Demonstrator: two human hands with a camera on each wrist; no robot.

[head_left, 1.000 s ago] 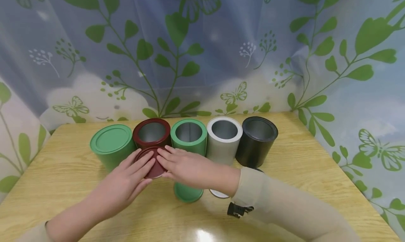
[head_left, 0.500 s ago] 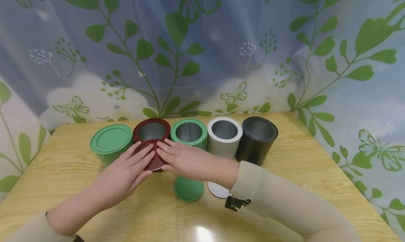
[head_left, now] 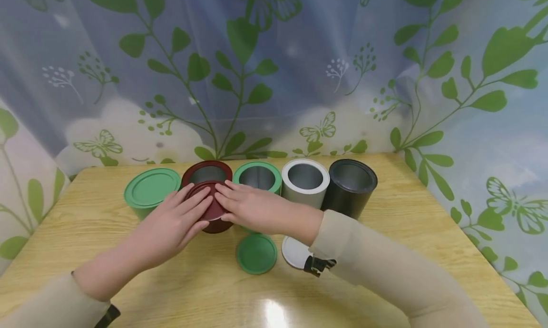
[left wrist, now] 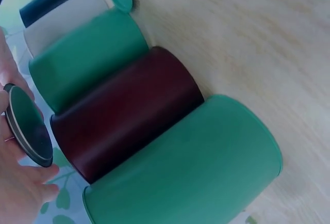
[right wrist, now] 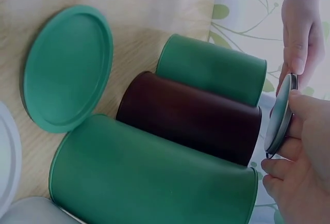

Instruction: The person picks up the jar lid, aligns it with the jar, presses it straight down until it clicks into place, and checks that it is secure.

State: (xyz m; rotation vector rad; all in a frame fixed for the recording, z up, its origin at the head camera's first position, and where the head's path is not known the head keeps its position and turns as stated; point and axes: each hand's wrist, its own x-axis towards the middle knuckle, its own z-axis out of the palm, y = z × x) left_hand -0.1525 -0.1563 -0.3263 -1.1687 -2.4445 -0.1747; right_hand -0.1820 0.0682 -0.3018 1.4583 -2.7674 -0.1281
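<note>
A dark red lid (head_left: 215, 210) is held between my two hands, tilted above the open dark red can (left wrist: 126, 113). My left hand (head_left: 173, 221) grips its left side, with fingers laid across the top. On the right side, my right hand (head_left: 257, 209) spreads its fingers over the lid and has its thumb at the rim in the right wrist view. Both wrist views show the lid (right wrist: 278, 115) apart from the can's mouth, its paler underside facing the can. In the head view the hands and lid hide part of the can.
Left of the red can stands a lidded green can (head_left: 151, 187). To its right are open green (head_left: 277, 178), white (head_left: 299, 194) and black (head_left: 347, 202) cans. A green lid (head_left: 257, 254) and a white lid (head_left: 294, 253) lie in front on the wooden table (head_left: 192, 290).
Both hands have carried the dark red lid upward and away from me, toward the red can's mouth. The red can's lower front now shows beneath the lid.
</note>
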